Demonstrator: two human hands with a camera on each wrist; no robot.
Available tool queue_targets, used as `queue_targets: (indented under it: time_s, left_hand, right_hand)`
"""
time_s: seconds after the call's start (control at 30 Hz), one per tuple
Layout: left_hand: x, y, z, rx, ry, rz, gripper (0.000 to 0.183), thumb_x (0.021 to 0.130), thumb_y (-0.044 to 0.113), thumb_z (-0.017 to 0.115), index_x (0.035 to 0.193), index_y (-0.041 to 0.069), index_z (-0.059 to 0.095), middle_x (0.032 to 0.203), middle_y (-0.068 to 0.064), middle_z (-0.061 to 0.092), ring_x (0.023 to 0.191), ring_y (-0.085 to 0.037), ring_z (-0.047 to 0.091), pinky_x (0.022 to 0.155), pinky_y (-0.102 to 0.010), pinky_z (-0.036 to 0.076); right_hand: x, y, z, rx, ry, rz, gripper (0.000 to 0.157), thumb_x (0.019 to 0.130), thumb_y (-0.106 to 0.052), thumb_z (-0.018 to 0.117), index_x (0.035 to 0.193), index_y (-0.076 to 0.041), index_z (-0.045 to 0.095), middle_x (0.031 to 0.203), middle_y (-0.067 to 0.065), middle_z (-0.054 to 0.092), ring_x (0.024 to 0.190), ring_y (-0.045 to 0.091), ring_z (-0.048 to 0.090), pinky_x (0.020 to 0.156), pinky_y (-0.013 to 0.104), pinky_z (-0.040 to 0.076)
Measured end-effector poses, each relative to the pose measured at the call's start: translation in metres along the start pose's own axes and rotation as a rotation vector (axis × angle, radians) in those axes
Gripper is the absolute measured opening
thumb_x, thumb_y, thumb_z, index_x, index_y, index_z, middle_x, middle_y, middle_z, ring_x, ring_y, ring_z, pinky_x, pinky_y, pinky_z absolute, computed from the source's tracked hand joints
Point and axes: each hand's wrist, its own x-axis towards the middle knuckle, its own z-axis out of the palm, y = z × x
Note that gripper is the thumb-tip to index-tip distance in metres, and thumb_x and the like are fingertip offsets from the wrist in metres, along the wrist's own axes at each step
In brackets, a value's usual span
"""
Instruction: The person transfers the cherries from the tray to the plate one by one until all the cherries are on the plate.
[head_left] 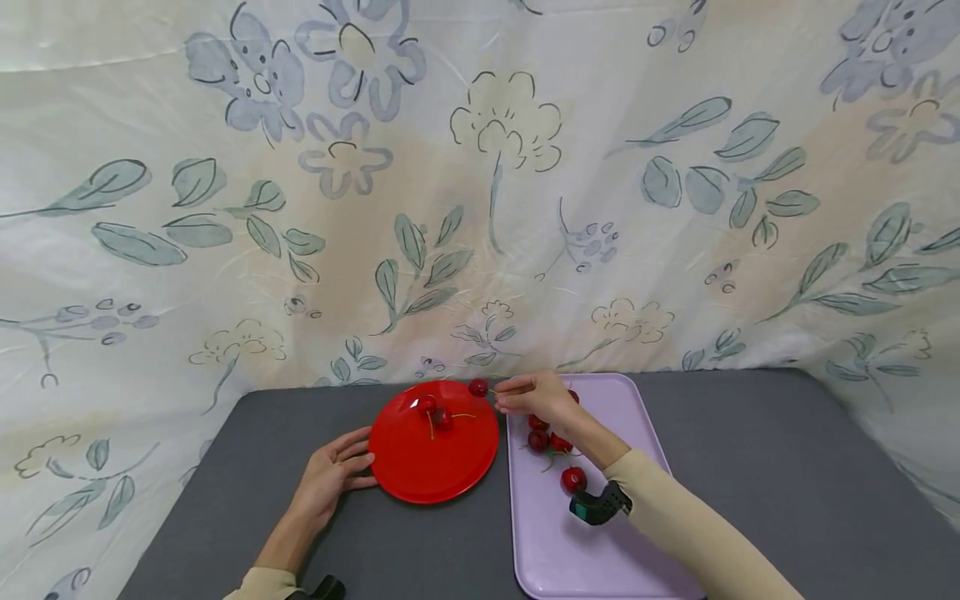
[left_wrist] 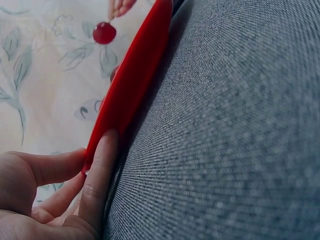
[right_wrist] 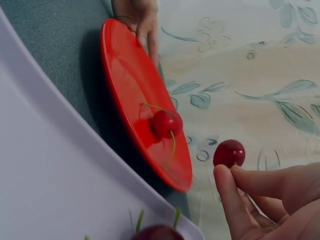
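Held cherry point(head_left: 478, 387): round, plump and deep red, with smooth, glossy skin catching small bright highlights in the right wrist view; in the air by the far right rim of the red plate point(head_left: 435, 475), darker in tone than that plate.
Stem point(head_left: 492, 392): thin, mostly covered by fingertips.
Right hand point(head_left: 536, 400): grasping the held cherry by its stem, in a pinch of thumb and forefinger.
Left hand point(head_left: 337, 471): gripping the red plate at its left rim, between thumb and fingers.
Red plate: round, shiny, shallow; set on the dark grey table point(head_left: 765, 467).
Plated cherries point(head_left: 443, 419): two, close together toward the far side; red and shiny, with long slender green stems, one pointing nearward, the other rightward.
Tray point(head_left: 555, 550): pale purple, rectangular, round-cornered; just to the right of the red plate.
Tray cherries point(head_left: 573, 479): several, dark red and glossy, some visibly stemmed; mostly bunched at the far left, partly hidden behind the right hand.
Backdrop point(head_left: 525, 275): pale cloth printed with flowers and leaves.
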Motion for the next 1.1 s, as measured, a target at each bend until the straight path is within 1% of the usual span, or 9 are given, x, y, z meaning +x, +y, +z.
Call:
queue_targets:
  time_s: [0.23, 0.53, 0.67, 0.77, 0.9, 1.1]
  left_hand:
    - [0.001, 0.0, 0.001, -0.007, 0.005, 0.002, 0.05, 0.094, 0.002, 0.061, 0.142, -0.001, 0.046, 0.129, -0.018, 0.06, 0.094, -0.019, 0.068, 0.076, -0.036, 0.06]
    - [0.001, -0.001, 0.001, -0.006, 0.014, -0.004, 0.049, 0.095, 0.002, 0.06, 0.143, 0.0, 0.046, 0.13, -0.018, 0.06, 0.095, -0.02, 0.069, 0.076, -0.037, 0.06]
    - [0.001, -0.001, 0.001, -0.007, 0.017, -0.006, 0.049, 0.096, 0.003, 0.06, 0.143, 0.001, 0.046, 0.131, -0.018, 0.059, 0.095, -0.02, 0.069, 0.076, -0.037, 0.06]
    - [0.001, -0.002, 0.001, -0.005, 0.013, -0.001, 0.05, 0.095, 0.003, 0.06, 0.143, 0.001, 0.046, 0.131, -0.018, 0.059, 0.096, -0.02, 0.069, 0.077, -0.037, 0.06]
    - [0.001, -0.002, 0.0, -0.003, 0.016, -0.001, 0.05, 0.095, 0.004, 0.061, 0.142, 0.001, 0.047, 0.13, -0.018, 0.06, 0.095, -0.02, 0.069, 0.077, -0.037, 0.06]
    - [0.001, -0.003, 0.001, -0.004, 0.018, 0.001, 0.05, 0.094, 0.003, 0.061, 0.142, 0.001, 0.047, 0.129, -0.018, 0.06, 0.094, -0.019, 0.069, 0.076, -0.036, 0.06]
  right_hand:
    - [0.012, -0.002, 0.02, -0.026, 0.014, 0.017, 0.026, 0.092, 0.002, 0.064, 0.117, 0.007, 0.067, 0.105, 0.02, 0.071, 0.093, 0.027, 0.072, 0.089, 0.041, 0.055]
    - [0.028, 0.004, 0.029, 0.002, 0.033, 0.02, 0.023, 0.091, 0.006, 0.061, 0.113, 0.011, 0.067, 0.102, 0.024, 0.071, 0.089, 0.027, 0.072, 0.085, 0.038, 0.056]
    - [0.031, 0.006, 0.034, 0.005, 0.044, 0.005, 0.023, 0.089, 0.009, 0.063, 0.111, 0.015, 0.066, 0.103, 0.027, 0.07, 0.086, 0.026, 0.072, 0.081, 0.037, 0.057]
    - [0.033, 0.006, 0.038, 0.005, 0.054, 0.008, 0.022, 0.09, 0.01, 0.062, 0.11, 0.014, 0.067, 0.102, 0.027, 0.07, 0.086, 0.026, 0.072, 0.079, 0.035, 0.058]
    - [0.034, 0.006, 0.044, -0.018, 0.035, 0.016, 0.021, 0.09, 0.007, 0.063, 0.109, 0.011, 0.069, 0.1, 0.024, 0.071, 0.086, 0.027, 0.072, 0.077, 0.033, 0.058]
    - [0.034, 0.01, 0.049, -0.074, -0.008, -0.006, 0.02, 0.088, 0.005, 0.067, 0.107, 0.01, 0.071, 0.099, 0.022, 0.071, 0.084, 0.026, 0.073, 0.075, 0.031, 0.059]
